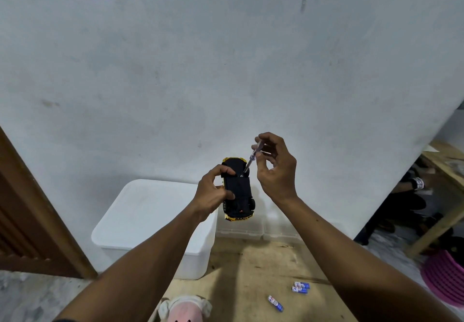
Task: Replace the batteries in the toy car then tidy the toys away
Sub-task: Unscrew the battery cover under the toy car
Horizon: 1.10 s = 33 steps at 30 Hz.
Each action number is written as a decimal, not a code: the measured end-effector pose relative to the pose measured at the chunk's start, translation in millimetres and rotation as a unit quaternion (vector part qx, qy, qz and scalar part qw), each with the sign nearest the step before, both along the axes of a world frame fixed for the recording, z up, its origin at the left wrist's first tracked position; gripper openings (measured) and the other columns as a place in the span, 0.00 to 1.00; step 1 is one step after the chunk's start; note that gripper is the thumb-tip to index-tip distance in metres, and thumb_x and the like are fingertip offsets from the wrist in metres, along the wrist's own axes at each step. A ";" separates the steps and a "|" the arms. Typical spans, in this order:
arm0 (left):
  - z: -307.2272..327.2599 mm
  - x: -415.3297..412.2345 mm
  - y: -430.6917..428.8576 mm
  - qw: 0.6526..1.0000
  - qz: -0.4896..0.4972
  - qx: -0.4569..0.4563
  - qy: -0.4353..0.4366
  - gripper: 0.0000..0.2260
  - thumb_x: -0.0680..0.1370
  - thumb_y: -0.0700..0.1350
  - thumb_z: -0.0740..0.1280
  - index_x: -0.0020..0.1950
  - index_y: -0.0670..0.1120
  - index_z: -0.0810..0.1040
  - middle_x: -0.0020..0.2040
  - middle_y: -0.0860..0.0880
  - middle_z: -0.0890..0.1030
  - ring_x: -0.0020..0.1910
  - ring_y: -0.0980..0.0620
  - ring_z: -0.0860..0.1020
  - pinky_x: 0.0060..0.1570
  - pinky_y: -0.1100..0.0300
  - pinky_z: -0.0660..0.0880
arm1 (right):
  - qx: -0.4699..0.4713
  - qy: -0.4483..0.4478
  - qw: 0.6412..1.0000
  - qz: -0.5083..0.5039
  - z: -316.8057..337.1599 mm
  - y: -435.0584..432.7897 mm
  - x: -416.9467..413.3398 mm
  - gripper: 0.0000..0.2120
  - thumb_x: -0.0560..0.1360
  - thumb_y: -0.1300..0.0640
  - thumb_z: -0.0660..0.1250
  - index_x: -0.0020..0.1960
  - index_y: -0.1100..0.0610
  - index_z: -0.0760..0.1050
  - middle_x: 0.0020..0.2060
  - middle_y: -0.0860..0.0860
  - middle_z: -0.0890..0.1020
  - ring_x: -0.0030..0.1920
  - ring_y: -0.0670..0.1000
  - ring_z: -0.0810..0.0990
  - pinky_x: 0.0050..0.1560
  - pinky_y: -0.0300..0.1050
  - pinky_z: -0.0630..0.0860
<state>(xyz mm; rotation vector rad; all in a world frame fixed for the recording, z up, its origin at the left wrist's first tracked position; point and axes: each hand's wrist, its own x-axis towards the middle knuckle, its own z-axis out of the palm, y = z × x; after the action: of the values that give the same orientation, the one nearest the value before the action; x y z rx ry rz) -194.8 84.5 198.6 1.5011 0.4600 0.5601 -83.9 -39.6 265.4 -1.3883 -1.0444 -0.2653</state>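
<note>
My left hand (213,191) holds a yellow toy car (238,191) upside down in the air, its black underside facing me. My right hand (275,168) pinches a small clear-handled screwdriver (252,157) whose tip rests on the car's underside near the far end. Below on the floor lie blue and white batteries: a pair (300,287) side by side and a single one (275,303) closer to me.
A white lidded plastic box (140,223) stands on the floor against the wall at left. A pink plush toy (184,309) sits at the bottom edge. A brown door frame (37,208) is at left, a wooden table leg (437,226) and a pink basket (444,276) at right.
</note>
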 end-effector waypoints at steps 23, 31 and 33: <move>-28.4 -0.8 -28.1 0.998 0.007 -0.046 0.046 0.24 0.67 0.25 0.68 0.53 0.50 0.79 0.62 0.48 0.75 0.51 0.43 0.78 0.35 0.59 0.78 | 0.031 0.143 0.988 -0.046 -19.7 -43.9 13.0 0.21 0.77 0.65 0.69 0.65 0.51 0.69 0.45 0.55 0.84 0.38 0.54 0.82 0.36 0.49 0.83; -51.9 3.5 -56.1 0.996 -0.002 -0.062 0.065 0.23 0.68 0.25 0.68 0.53 0.50 0.78 0.63 0.47 0.75 0.51 0.48 0.79 0.36 0.59 0.80 | -0.271 0.270 0.903 -0.194 -177.9 -149.3 42.1 0.19 0.73 0.64 0.72 0.61 0.54 0.76 0.42 0.57 0.83 0.31 0.53 0.82 0.35 0.50 0.82; -58.8 5.4 -62.2 0.995 -0.008 -0.069 0.070 0.23 0.69 0.24 0.68 0.53 0.50 0.78 0.63 0.47 0.75 0.51 0.49 0.78 0.36 0.59 0.80 | -0.401 0.214 0.871 -0.186 -225.4 -174.6 37.1 0.20 0.68 0.68 0.73 0.60 0.61 0.79 0.37 0.58 0.84 0.34 0.56 0.82 0.42 0.47 0.80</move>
<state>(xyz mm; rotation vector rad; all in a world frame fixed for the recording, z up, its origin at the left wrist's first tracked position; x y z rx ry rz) -189.4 22.4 139.8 1.4157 0.5839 0.4042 -46.8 -214.2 40.0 -2.2789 -0.4963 0.2394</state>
